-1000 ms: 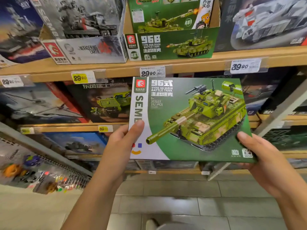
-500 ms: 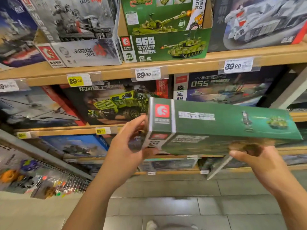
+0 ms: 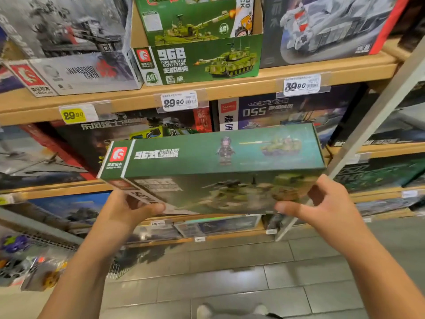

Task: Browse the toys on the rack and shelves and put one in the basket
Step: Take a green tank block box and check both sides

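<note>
Both hands, left hand (image 3: 125,209) and right hand (image 3: 326,203), are clasped on the green tank box's (image 3: 213,166) lower corners before the wooden shelves (image 3: 241,87); it should be kept level while examined, no basket being visible.

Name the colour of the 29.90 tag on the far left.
Yellow tag, clearest in the head view.

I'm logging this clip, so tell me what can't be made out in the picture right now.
- Basket: not in the head view at all.
- Green tank box: its front face is tilted down, shaded and blurred.
- Left hand, right hand: fingers hidden behind the box.
- Bagged toys: blurred.
</note>
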